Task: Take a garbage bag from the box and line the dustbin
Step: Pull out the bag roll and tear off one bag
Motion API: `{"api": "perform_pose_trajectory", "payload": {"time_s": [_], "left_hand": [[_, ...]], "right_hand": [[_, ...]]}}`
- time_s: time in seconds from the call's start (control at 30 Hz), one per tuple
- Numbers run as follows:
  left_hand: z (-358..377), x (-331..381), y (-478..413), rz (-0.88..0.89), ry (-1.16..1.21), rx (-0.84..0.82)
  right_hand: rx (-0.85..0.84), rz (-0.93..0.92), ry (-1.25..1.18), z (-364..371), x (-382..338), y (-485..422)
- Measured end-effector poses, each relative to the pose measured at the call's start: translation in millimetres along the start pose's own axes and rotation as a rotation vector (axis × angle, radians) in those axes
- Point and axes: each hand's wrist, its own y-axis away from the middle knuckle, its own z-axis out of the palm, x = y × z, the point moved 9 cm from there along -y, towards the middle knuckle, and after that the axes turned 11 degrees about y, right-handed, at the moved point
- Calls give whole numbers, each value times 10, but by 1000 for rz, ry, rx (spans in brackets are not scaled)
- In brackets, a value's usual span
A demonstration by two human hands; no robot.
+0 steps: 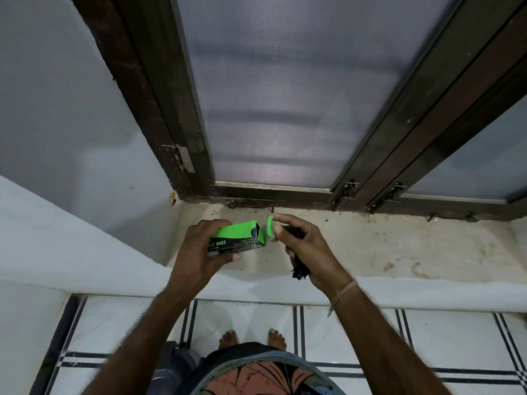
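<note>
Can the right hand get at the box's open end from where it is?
Probably yes. The right hand is right beside the box, fingertips at the open green flap, nothing between. But it already clutches a dark bag, so few fingers are free. The left hand holds the box.

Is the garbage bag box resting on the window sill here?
No: the garbage bag box is held in the air by the left hand above the sill, its end flap open.

A dark wooden window frame [159, 89] holds a mesh screen [285, 89]. A stained stone sill [399, 246] lies below it. White floor tiles [356, 337] carry black stripes.
</note>
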Motion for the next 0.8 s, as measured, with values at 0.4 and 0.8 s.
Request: {"api": "perform_pose_trajectory", "payload": {"time_s": [0.4, 0.8], "left_hand": [[1, 127, 4, 88, -66, -18], [14, -132, 27, -51, -102, 107]], "right_hand": [[-41, -166, 184, 140, -213, -110], [141, -360, 484, 430, -53, -1]]}}
